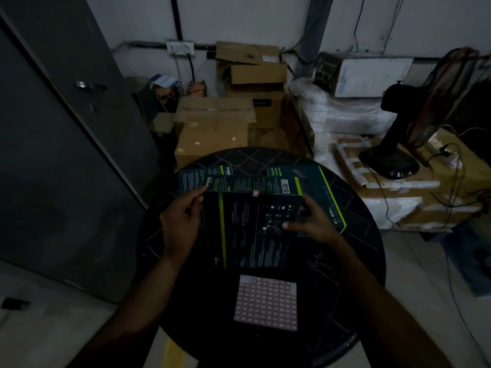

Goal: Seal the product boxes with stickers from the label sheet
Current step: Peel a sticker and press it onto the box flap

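The scene is dim; fine print on all packaging is unreadable. A dark product box lies at frame centre on the round black bench; its far side panel reads "AC1350" and part of a brand word, apparently "Omada". A small pink sticker sits at the box's far top edge. The left hand grips the box's left side, fingers curled at its far left corner; the right hand holds the right side, thumb laid on the top face, the other fingers hidden behind the box. A second box lies behind, partly covered; "Gigabit Switch" and "63 W" are legible. The label sheet, a grid of pink stickers, lies flat at lower centre, just below the held box. Brown cartons and a fan fill the upper frame.
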Action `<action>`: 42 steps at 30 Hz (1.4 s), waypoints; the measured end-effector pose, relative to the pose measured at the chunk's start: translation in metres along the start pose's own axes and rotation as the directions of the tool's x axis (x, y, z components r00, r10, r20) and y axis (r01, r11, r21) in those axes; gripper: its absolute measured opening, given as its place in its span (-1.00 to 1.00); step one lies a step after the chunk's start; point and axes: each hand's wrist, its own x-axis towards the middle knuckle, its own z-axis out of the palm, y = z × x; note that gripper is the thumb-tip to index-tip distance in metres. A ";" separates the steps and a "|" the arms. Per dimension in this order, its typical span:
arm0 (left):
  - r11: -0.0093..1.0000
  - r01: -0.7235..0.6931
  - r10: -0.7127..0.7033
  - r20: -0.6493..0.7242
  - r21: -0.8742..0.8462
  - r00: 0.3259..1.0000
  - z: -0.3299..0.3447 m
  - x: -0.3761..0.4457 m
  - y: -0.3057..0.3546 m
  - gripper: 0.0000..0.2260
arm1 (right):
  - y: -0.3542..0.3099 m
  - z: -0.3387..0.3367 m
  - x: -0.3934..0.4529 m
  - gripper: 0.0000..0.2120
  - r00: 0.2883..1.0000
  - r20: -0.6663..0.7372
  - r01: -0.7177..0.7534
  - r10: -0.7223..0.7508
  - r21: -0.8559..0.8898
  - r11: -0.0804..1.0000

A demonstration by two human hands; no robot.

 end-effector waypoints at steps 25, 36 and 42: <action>0.786 0.618 -0.577 0.341 -0.015 0.743 0.013 -0.025 -0.040 -0.12 | -0.086 0.014 0.034 -0.44 0.944 -0.323 0.122 -0.061 0.171 0.978; 0.641 0.763 -0.595 0.574 -0.085 0.563 0.000 -0.032 -0.049 -0.63 | -0.032 0.009 0.026 -0.69 0.922 -0.334 -0.080 0.196 0.331 0.940; 0.597 0.789 -0.623 0.535 -0.146 0.571 0.001 -0.025 -0.046 -0.70 | -0.032 0.013 0.013 -0.74 0.979 -0.203 0.028 0.029 0.272 0.962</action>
